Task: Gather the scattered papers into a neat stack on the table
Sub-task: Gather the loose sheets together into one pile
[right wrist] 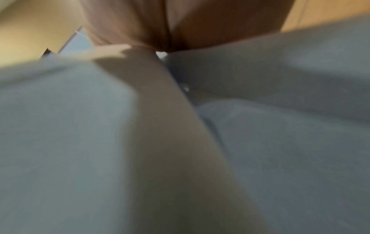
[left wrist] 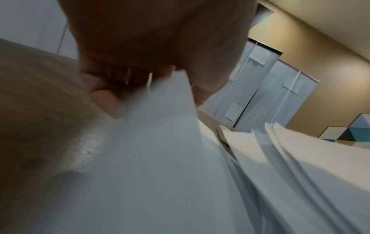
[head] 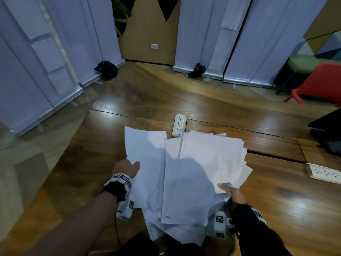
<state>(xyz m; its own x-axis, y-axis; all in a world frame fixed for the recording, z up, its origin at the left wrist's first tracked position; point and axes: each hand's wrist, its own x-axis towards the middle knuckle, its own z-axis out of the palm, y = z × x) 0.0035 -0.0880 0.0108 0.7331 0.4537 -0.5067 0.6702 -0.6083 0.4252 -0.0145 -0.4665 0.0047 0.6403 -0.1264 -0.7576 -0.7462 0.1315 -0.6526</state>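
Note:
A loose heap of white papers (head: 191, 172) lies on the wooden table (head: 77, 163) in front of me, sheets fanned at different angles. My left hand (head: 129, 167) pinches the left edge of a raised sheet (head: 144, 145), thumb on top. In the left wrist view the hand (left wrist: 152, 47) holds that paper (left wrist: 160, 158) between thumb and fingers. My right hand (head: 232, 193) grips the near right corner of a thicker bundle (head: 212, 154), thumb over it. The right wrist view is blurred, showing the hand (right wrist: 180, 23) and papers (right wrist: 280, 110) close up.
A white power strip (head: 179, 124) lies just beyond the papers, another power strip (head: 324, 173) at the right. A dark laptop (head: 326, 132) sits at the far right. White panels (head: 36, 61) stand at the table's far edge; a red chair (head: 319, 84) lies beyond.

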